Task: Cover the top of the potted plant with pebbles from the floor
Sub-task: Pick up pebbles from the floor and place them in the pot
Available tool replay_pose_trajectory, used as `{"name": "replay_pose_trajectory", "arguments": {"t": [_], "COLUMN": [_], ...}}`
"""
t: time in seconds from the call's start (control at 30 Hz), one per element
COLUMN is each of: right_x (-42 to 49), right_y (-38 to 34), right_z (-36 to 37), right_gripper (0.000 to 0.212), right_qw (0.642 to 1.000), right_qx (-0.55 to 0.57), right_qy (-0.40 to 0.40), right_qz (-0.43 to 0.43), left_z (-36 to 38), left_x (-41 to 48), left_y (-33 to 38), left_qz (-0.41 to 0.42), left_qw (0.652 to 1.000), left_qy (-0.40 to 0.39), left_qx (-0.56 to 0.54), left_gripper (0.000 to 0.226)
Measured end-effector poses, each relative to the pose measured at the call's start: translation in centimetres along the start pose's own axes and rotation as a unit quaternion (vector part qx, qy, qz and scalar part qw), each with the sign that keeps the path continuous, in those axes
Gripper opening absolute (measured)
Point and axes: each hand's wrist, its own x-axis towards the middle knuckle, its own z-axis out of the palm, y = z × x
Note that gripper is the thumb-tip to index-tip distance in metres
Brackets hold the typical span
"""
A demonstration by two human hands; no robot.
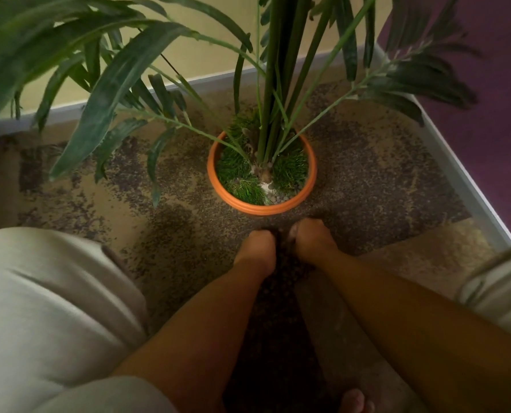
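The covering looks barely begun. The round orange pot [248, 207], on the floor near the wall corner, still shows green grassy tufts [290, 171] around the palm stems [273, 114]. Small dark pebbles [367, 180] litter the floor. Just before the pot, the left hand [258, 248] and right hand [311, 239] rest knuckles-up over a heap, fingers hidden, so any grip cannot be told.

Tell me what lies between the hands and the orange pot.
Head view: only floor strewn with pebbles separates the left hand and right hand from the pot.

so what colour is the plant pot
Orange. The pot has a terracotta look, and it shows best in the head view.
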Motion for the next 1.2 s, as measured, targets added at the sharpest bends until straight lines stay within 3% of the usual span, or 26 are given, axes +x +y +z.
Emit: {"name": "replay_pose_trajectory", "arguments": {"t": [0.2, 0.37, 0.53, 0.73, 0.83, 0.93, 1.0, 1.07, 1.13, 1.2], "right_x": [0.0, -0.1, -0.4, -2.7, -4.8, -5.9, -6.0, -5.5, -4.7, -4.0], "right_y": [-0.1, -0.2, -0.4, -1.1, -1.9, -1.9, -2.0, -2.5, -3.0, -3.6], "right_z": [-0.6, -0.9, -1.5, -4.8, -7.8, -10.2, -11.2, -11.5, -11.3, -10.8], "right_gripper": [0.023, 0.021, 0.020, 0.016, 0.027, 0.018, 0.007, 0.010, 0.009, 0.009], "right_qw": [0.998, 0.997, 0.997, 1.000, 0.990, 0.988, 0.982, 0.946, 0.928, 0.919], "right_qx": [0.047, 0.059, 0.058, -0.006, -0.102, -0.056, 0.131, 0.303, 0.362, 0.388], "right_qy": [0.007, 0.015, 0.019, -0.027, -0.082, -0.101, -0.109, -0.097, -0.080, -0.059], "right_qz": [0.032, 0.044, 0.040, -0.013, -0.057, -0.102, -0.087, -0.052, -0.043, -0.043], "left_z": [1.0, 1.4, 1.2, -2.4, -5.4, -9.7, -13.3, -16.2, -17.7, -17.9], "left_x": [-0.4, -0.7, -1.0, -2.3, -4.2, -5.9, -6.4, -6.2, -5.9, -5.1], "left_y": [0.8, 1.5, 1.7, 3.1, 4.7, 5.7, 5.3, 4.3, 3.4, 2.5], "left_qz": [0.074, 0.117, 0.091, 0.066, 0.107, 0.159, 0.122, 0.033, -0.050, -0.090], "left_qw": [0.986, 0.979, 0.985, 0.993, 0.985, 0.969, 0.980, 0.985, 0.942, 0.911], "left_qy": [-0.052, -0.074, -0.058, -0.027, -0.073, -0.120, -0.128, -0.126, -0.096, -0.050], "left_qx": [0.137, 0.147, 0.136, 0.092, 0.114, 0.146, 0.088, -0.110, -0.317, -0.398], "left_gripper": [0.031, 0.036, 0.031, 0.027, 0.027, 0.025, 0.024, 0.015, 0.014, 0.014]}}
